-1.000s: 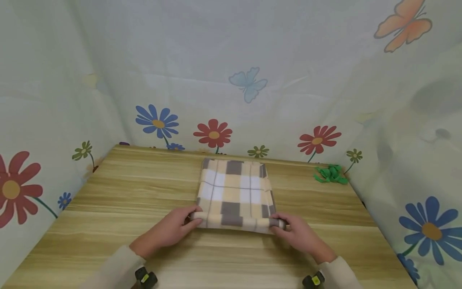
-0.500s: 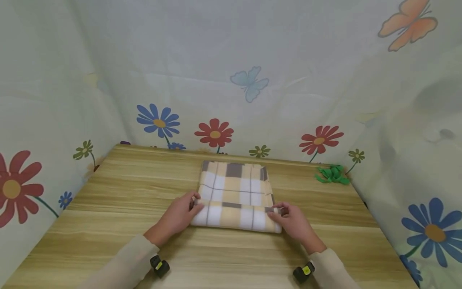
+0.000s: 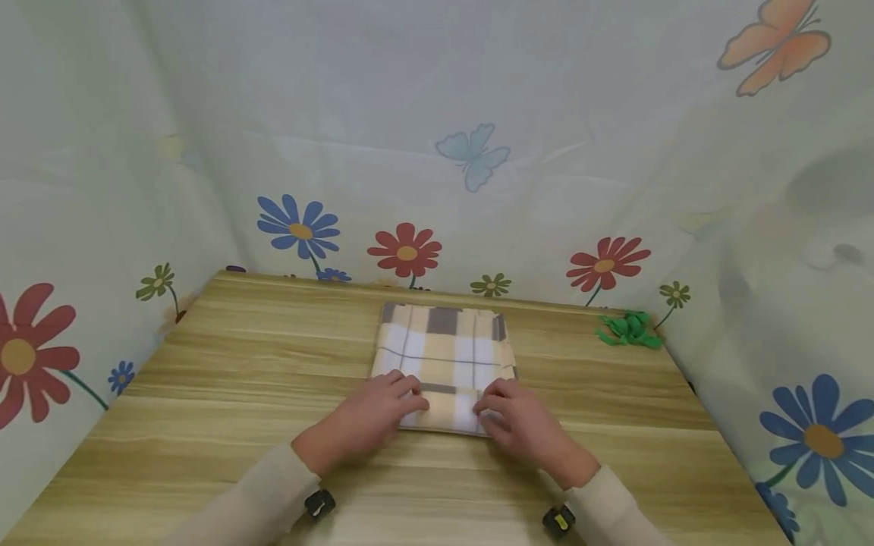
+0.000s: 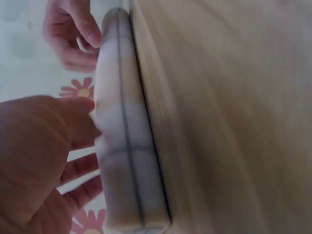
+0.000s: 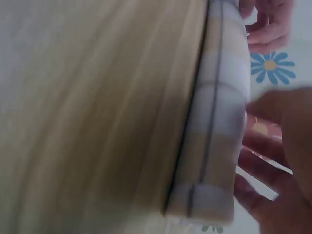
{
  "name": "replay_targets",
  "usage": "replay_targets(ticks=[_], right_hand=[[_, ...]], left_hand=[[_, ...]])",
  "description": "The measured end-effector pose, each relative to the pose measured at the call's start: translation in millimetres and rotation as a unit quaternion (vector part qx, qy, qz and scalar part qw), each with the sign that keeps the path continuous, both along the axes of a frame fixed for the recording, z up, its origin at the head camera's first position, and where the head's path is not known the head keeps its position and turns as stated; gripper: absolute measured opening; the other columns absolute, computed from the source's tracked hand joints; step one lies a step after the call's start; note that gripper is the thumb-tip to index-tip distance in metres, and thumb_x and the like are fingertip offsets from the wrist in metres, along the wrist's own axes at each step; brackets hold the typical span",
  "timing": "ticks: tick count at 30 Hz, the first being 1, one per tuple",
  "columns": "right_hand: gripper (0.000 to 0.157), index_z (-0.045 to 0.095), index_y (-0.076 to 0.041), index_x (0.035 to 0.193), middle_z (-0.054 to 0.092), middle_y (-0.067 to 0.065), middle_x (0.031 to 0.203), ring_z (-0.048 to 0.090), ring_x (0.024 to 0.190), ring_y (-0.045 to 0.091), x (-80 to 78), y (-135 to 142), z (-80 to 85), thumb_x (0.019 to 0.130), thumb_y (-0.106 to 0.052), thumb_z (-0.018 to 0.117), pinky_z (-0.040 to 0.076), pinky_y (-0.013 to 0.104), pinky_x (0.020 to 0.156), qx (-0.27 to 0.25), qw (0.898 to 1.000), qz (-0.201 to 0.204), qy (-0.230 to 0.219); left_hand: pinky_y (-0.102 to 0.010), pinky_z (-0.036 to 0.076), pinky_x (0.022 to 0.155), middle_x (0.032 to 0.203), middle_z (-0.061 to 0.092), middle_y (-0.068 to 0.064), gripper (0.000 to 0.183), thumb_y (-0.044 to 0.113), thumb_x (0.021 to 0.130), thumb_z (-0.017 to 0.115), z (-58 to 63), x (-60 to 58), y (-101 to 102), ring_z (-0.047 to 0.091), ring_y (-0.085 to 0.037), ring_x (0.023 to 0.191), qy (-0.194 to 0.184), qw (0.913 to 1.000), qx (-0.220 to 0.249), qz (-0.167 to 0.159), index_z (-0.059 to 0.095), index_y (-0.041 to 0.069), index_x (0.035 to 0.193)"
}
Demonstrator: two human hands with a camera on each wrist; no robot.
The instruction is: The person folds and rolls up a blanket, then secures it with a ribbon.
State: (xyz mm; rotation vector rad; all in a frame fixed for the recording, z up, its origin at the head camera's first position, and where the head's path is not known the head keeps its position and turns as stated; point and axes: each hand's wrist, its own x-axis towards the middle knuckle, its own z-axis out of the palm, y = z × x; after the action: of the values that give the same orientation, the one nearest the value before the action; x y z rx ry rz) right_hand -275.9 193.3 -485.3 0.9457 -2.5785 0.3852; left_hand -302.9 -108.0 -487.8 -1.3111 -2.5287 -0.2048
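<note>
A plaid fleece blanket (image 3: 440, 350), white, beige and grey-brown, lies folded on the table in the head view. Its near end is turned over into a thick flat fold (image 4: 122, 112) with a rounded front edge. My left hand (image 3: 372, 413) touches the top of this fold left of its middle, fingers loosely bent. On the right part of the fold rests my right hand (image 3: 524, 423), with its fingers bent too. Both wrist views show thumb and fingertips right at the upper surface of the fold, not wrapped round it.
The wood-grain table (image 3: 259, 341) reaches back to a white curtain (image 3: 341, 91) printed with flowers and butterflies. Several green strips in a tangled bundle (image 3: 628, 328) lie at the back right corner. Another curtain panel (image 3: 771, 318) stands along the right edge.
The near end of the blanket was turned over away from me and laid down. Both hands let go of its side corners and moved inward onto the top of the fold.
</note>
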Motion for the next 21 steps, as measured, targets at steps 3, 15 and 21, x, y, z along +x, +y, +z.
replay_targets(ticks=[3, 15, 21], right_hand=[[0.016, 0.077, -0.021, 0.101, 0.065, -0.006, 0.103, 0.057, 0.089, 0.011, 4.1, -8.3, 1.4, 0.087, -0.028, 0.082, 0.051, 0.031, 0.076, 0.026, 0.999, 0.011, -0.04], [0.049, 0.07, -0.022, 0.118, 0.063, -0.005, 0.114, 0.057, 0.099, 0.017, 3.3, -27.1, 0.9, 0.071, -0.01, 0.075, 0.047, 0.039, 0.08, 0.074, 0.994, -0.029, -0.076], [0.055, 0.07, -0.016, 0.118, 0.064, -0.001, 0.118, 0.062, 0.105, 0.02, 3.4, 1.8, -0.4, 0.066, 0.0, 0.074, 0.054, 0.038, 0.086, 0.072, 0.994, -0.057, -0.062]], left_hand=[[-0.037, 0.052, 0.089, 0.12, 0.064, 0.001, 0.025, 0.017, 0.095, 0.07, -0.2, 5.4, 5.2, 0.059, -0.019, 0.105, -0.023, 0.9994, -0.021, -0.017, 0.07, 0.023, 0.119], [-0.041, 0.049, 0.088, 0.122, 0.061, 0.001, 0.037, 0.011, 0.096, 0.068, -1.7, 8.8, 18.9, 0.055, -0.022, 0.108, -0.042, 0.9942, -0.068, 0.072, 0.063, 0.023, 0.13], [-0.04, 0.051, 0.089, 0.114, 0.059, -0.004, 0.044, 0.0, 0.088, 0.069, -3.0, 0.5, -5.4, 0.054, -0.024, 0.1, -0.066, 0.9929, -0.032, 0.094, 0.065, 0.018, 0.127]])
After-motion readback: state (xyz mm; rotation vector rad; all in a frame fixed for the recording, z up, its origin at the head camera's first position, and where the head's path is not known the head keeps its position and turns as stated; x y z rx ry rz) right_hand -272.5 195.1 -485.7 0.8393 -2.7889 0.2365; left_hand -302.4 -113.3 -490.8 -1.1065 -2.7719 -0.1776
